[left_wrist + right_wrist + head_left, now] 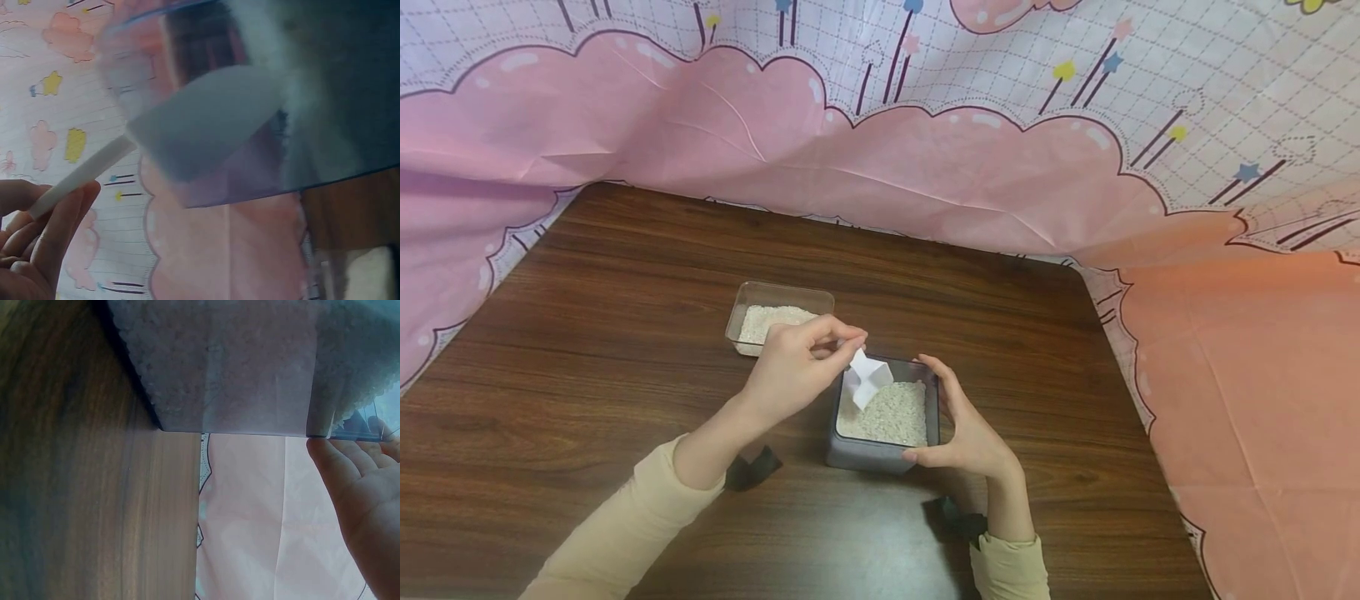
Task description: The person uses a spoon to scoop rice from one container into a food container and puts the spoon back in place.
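My left hand (790, 371) pinches the handle of a white scoop (871, 382) between thumb and fingers. The scoop's wide blade tilts down inside a square, see-through bluish-grey box (872, 457), over the white rice (895, 417) in it. In the left wrist view the scoop (206, 119) shows through the box's clear wall, its handle running back to the left hand (44, 244). At the box's right side my right hand (977, 437) grips it, thumb at the near corner and fingers at the far one. The right wrist view shows this hand (369, 500) against the box wall (250, 375).
A small clear tray (790, 292) with more rice stands behind and left of the box, partly covered by the left hand. Dark straps (752, 468) hang at both wrists. Beneath is a brown wooden table (625, 333), with a patterned pink curtain (887, 158) behind.
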{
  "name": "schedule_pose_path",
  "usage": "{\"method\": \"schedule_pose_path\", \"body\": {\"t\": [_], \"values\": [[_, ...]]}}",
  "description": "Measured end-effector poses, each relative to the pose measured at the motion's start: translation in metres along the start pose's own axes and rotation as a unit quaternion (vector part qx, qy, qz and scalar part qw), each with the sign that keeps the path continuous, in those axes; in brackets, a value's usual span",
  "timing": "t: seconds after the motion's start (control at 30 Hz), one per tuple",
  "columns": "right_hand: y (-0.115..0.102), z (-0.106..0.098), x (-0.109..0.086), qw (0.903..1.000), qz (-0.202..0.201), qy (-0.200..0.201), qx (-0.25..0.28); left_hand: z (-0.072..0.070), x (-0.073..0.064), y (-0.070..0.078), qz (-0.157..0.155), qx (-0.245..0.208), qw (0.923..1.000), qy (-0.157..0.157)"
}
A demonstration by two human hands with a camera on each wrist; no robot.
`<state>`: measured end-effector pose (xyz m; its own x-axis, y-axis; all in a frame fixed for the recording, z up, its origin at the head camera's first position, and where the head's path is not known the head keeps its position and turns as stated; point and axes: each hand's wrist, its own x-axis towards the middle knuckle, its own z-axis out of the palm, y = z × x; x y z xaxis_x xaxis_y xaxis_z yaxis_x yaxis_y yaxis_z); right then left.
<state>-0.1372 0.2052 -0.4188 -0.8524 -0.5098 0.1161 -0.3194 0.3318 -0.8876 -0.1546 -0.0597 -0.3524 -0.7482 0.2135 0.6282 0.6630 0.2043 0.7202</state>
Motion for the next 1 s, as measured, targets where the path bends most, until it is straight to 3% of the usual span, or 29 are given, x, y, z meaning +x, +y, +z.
{"method": "schedule_pose_path", "body": {"t": [0.23,0.37,0.53,0.67,0.8,1.0], "values": [[0.000,-0.001,-0.001,1.0000,0.002,0.000,0.000,0.004,-0.009,-0.014,-0.048,-0.006,0.9987,0.014],[0.001,-0.001,-0.001,1.0000,0.003,0.000,0.001,0.004,-0.012,-0.021,-0.108,-0.016,0.9936,0.030],[0.000,-0.002,-0.001,1.0000,0.007,0.000,0.001,0.004,-0.014,-0.023,-0.199,-0.064,0.9774,0.032],[-0.001,-0.002,-0.001,1.0000,0.006,0.001,0.002,0.006,-0.012,-0.023,-0.248,-0.118,0.9610,0.033],[-0.001,-0.002,0.000,1.0000,0.002,0.000,0.003,0.008,-0.011,-0.024,-0.278,-0.157,0.9467,0.046],[0.000,-0.001,0.000,0.9999,-0.005,-0.002,0.014,0.012,-0.012,-0.026,-0.303,-0.171,0.9344,0.076]]}}
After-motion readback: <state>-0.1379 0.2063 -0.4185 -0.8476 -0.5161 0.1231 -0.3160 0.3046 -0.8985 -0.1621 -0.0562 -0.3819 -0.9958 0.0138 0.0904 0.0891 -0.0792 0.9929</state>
